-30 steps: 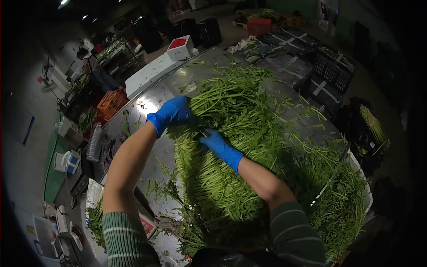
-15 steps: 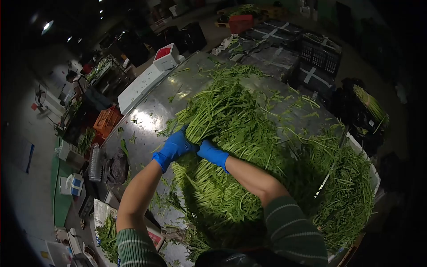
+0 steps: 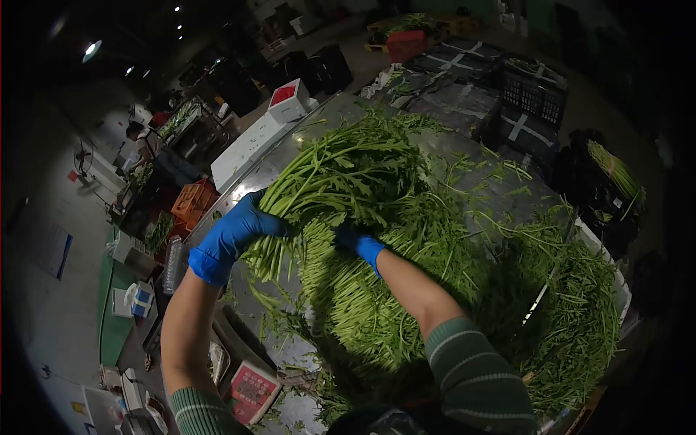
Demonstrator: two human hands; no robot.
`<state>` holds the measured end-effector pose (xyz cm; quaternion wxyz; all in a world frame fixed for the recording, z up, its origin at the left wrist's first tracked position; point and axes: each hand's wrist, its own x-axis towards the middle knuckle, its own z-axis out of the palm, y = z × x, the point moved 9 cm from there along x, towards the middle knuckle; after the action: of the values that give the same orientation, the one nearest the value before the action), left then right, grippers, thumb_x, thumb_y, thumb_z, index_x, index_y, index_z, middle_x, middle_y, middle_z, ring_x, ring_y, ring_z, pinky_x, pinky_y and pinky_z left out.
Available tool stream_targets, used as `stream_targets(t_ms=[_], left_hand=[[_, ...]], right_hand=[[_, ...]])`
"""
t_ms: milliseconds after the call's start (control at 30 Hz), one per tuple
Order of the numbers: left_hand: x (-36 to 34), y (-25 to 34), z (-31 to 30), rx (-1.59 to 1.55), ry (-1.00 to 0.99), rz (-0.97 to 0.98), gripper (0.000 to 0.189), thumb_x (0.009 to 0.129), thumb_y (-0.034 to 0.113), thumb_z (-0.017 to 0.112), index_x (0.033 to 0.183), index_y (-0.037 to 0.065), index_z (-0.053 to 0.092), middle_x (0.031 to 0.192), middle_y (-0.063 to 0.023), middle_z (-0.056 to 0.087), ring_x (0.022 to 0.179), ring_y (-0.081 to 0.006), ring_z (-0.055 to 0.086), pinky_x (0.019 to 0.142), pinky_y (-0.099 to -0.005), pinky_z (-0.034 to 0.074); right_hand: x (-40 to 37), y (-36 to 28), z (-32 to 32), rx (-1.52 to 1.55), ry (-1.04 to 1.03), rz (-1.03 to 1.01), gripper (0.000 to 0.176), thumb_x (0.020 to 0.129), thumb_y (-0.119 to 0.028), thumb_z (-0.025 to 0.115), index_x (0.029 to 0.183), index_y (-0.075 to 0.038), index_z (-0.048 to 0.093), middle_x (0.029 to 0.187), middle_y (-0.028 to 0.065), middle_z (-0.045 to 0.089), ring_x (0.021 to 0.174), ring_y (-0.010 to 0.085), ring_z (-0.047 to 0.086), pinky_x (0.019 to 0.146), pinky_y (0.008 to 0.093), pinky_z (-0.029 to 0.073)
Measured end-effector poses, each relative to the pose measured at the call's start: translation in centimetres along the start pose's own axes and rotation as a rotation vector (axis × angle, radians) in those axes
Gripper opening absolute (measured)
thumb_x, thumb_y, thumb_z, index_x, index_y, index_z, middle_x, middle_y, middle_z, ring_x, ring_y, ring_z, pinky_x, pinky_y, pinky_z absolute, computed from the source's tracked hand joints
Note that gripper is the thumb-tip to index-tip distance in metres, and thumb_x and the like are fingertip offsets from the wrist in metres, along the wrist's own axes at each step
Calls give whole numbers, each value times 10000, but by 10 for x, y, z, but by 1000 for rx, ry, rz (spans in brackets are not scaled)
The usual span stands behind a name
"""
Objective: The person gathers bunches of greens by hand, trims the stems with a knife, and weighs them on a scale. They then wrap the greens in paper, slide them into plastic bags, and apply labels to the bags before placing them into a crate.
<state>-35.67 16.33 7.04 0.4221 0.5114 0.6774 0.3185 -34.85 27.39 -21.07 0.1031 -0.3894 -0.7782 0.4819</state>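
My left hand [image 3: 246, 228], in a blue glove, is wrapped round a thick bunch of long-stemmed leafy greens [image 3: 348, 167], lifted over the pile. Its leaves point away to the upper right and the cut stem ends hang below my fingers. My gloved right hand [image 3: 359, 244] reaches in beneath the bunch, at the top of the heaped greens [image 3: 377, 312]; its fingers are in shadow and mostly hidden. Many pale stem ends of the heap face left, toward my left forearm.
The metal table [image 3: 507, 206] carries scattered leaf scraps. More loose greens [image 3: 573, 312] lie in a white-rimmed container at right. A red-panelled scale [image 3: 252, 391] sits by my left elbow. White foam boxes [image 3: 250, 152] line the far left edge; taped dark crates [image 3: 518, 127] stand beyond. A person [image 3: 156, 148] is at far left.
My left hand has moved left and toward me, raising the bunch off the pile. My right hand has shifted slightly right and under the bunch. The view has shifted, revealing the scale.
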Motion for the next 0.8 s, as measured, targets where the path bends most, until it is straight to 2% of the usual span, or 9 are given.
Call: stream_targets(t_ms=[33, 100, 167, 400, 500, 567, 667, 733, 800], left_hand=[[-6, 0, -11, 3, 54, -24, 663, 575, 9, 719, 1138, -88, 383, 936, -145, 586, 787, -182, 585, 728, -282, 466], [-17, 4, -39, 96, 172, -37, 688, 575, 15, 727, 1151, -86, 364, 915, -150, 590, 779, -180, 586, 716, -283, 469], [-31, 23, -54, 38, 183, -2, 701, 571, 9, 727, 1158, -82, 356, 866, -144, 598, 744, -187, 593, 699, -290, 477], [-97, 82, -125, 11, 194, 218, 351, 633, 86, 600, 954, -48, 553, 829, -104, 604, 738, -181, 587, 707, -290, 475], [-134, 124, -112, -78, 251, 579, 239, 727, 116, 547, 922, -20, 568, 851, -81, 607, 779, -181, 576, 764, -294, 451], [-150, 135, -108, -261, 294, 649, 222, 752, 125, 538, 926, -8, 570, 867, -80, 607, 794, -177, 577, 756, -287, 458], [-156, 144, -103, -348, 237, 693, 210, 757, 122, 538, 928, 6, 571, 888, -91, 605, 800, -166, 581, 724, -267, 476], [-163, 147, -100, -356, 211, 753, 205, 757, 113, 536, 928, 6, 568, 897, -93, 605, 812, -164, 582, 749, -275, 474], [-177, 155, -79, -411, 205, 814, 179, 743, 93, 533, 894, 9, 579, 892, -98, 606, 820, -178, 581, 758, -287, 470]], right_hand=[[27, 15, 23, 109, -43, -97, 433, 846, -283, 366, 1226, -74, 368, 1139, 151, 450, 1003, 273, 446, 808, 408, 358], [62, 58, 74, 965, -201, 112, 336, 875, -226, 368, 1176, -84, 410, 864, 104, 596, 658, 186, 601, 480, 304, 474], [18, 28, 40, 923, -84, 74, 308, 871, -216, 370, 1140, -81, 436, 822, 103, 594, 648, 188, 595, 483, 312, 470], [138, 92, 68, 456, 256, -110, 178, 766, -155, 457, 831, -56, 591, 857, 140, 582, 724, 240, 567, 731, 366, 425], [-16, -49, 20, -726, 75, -601, 181, 708, -192, 560, 839, -82, 618, 819, 122, 610, 791, 240, 584, 719, 417, 440], [-47, -42, -8, 776, -55, -171, 182, 696, -171, 579, 847, -78, 622, 810, 120, 609, 750, 225, 591, 652, 370, 468], [-146, -122, -116, 164, 756, -747, 214, 731, -92, 554, 940, -74, 594, 787, 117, 603, 734, 248, 590, 658, 334, 467], [-217, -145, -196, 459, 959, -917, 329, 710, -41, 575, 1037, -55, 538, 947, 139, 572, 854, 270, 558, 746, 336, 442], [-273, -147, -253, 287, 1268, -922, 431, 715, -46, 594, 1124, -26, 461, 1120, 158, 481, 1005, 247, 487, 841, 341, 393]])
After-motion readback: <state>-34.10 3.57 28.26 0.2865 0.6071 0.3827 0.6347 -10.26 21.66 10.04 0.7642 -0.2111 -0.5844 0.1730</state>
